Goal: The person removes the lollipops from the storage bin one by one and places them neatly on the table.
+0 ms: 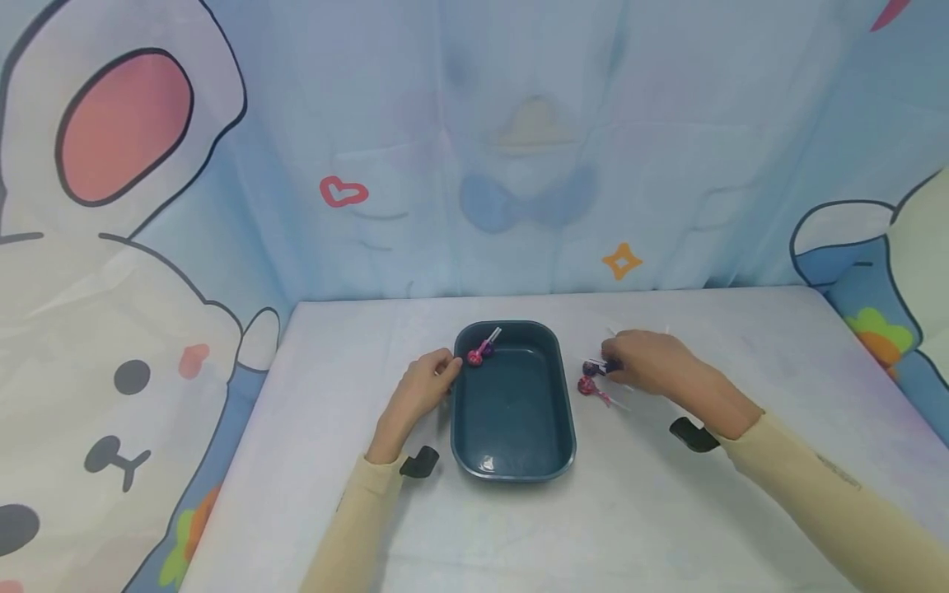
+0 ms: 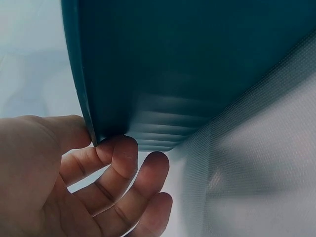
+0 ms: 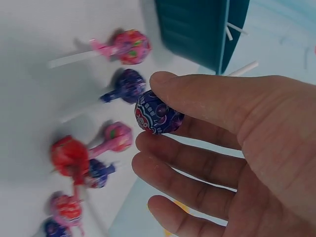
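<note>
My left hand (image 1: 423,385) pinches the rim of a dark teal plastic tray (image 1: 511,420) at its left side, thumb over the edge and fingers beneath it, as the left wrist view shows. Two lollipops, one pink-red (image 1: 474,357) and one purple, lie at the tray's far left corner. To the right of the tray, my right hand (image 1: 652,361) holds a purple-wrapped lollipop (image 3: 157,114) between thumb and forefinger, its other fingers loosely bent. Below it in the right wrist view lie a pink lollipop (image 3: 131,47), a dark blue lollipop (image 3: 129,85) and a red lollipop (image 3: 69,155).
More wrapped lollipops, including a pink one (image 3: 117,136) and a small blue one (image 3: 98,173), lie on the white tabletop (image 1: 630,519). A light blue cartoon-printed curtain (image 1: 415,107) stands behind the table and along both sides.
</note>
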A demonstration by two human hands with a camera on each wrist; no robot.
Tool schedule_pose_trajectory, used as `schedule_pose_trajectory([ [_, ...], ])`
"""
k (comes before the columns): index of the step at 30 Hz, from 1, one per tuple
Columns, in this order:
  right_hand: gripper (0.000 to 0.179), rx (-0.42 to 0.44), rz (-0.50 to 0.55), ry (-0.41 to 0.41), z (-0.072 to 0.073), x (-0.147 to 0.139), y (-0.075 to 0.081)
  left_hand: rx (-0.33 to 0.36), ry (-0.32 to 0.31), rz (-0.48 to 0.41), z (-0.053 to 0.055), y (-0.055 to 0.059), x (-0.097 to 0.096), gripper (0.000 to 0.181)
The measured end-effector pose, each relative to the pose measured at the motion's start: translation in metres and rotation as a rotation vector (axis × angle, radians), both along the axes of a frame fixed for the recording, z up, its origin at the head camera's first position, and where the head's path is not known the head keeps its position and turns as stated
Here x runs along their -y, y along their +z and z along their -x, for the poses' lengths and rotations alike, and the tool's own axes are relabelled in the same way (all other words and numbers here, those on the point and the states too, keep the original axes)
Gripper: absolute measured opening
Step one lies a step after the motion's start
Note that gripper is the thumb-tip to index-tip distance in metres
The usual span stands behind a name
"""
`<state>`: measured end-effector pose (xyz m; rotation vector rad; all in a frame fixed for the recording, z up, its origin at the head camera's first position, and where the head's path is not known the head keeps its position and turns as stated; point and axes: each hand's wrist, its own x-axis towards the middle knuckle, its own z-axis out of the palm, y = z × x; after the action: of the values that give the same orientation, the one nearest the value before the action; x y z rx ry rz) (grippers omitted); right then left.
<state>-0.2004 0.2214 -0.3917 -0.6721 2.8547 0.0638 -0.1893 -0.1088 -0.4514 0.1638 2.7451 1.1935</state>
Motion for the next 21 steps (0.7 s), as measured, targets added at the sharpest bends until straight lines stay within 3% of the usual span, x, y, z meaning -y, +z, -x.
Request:
schedule_pose_trajectory([
  [5, 0.04, -0.003, 0.006, -0.02, -0.007, -0.012, -0.009, -0.003, 0.006, 0.0, 0.0, 0.0, 0.001, 0.027],
  [13, 0.023, 0.016, 0.012, -0.038, -0.02, -0.034, -0.022, -0.015, -0.017, 0.002, 0.002, -0.007, 0.0, 0.027],
  [21, 0.022, 0.013, 0.012, -0.044, -0.024, -0.045, -0.026, -0.02, 0.0, 0.006, 0.002, -0.005, 0.0, 0.026],
])
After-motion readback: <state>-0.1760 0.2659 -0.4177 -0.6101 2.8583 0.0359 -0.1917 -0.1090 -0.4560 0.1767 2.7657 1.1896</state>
